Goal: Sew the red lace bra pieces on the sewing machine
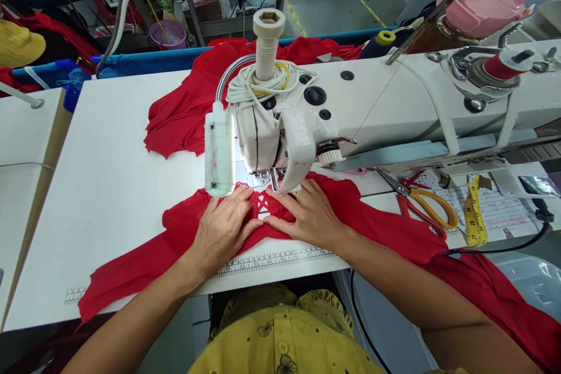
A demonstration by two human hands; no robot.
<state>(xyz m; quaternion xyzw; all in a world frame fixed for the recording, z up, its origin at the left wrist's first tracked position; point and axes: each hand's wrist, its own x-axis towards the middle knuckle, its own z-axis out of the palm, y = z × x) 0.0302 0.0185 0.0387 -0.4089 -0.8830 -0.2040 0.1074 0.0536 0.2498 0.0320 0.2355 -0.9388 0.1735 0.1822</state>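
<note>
Two hands [223, 228] — one sewing machine [394, 105]

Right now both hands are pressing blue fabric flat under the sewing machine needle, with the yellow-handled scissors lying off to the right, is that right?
Not quite: the fabric is red, not blue. The head view shows the left hand and right hand pressing it flat at the sewing machine, with the yellow-handled scissors lying to the right.

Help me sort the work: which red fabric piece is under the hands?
The front red piece, flat at the table's near edge below the needle, with the left hand and right hand pressing it. The other red heap lies untouched behind the machine.
</note>
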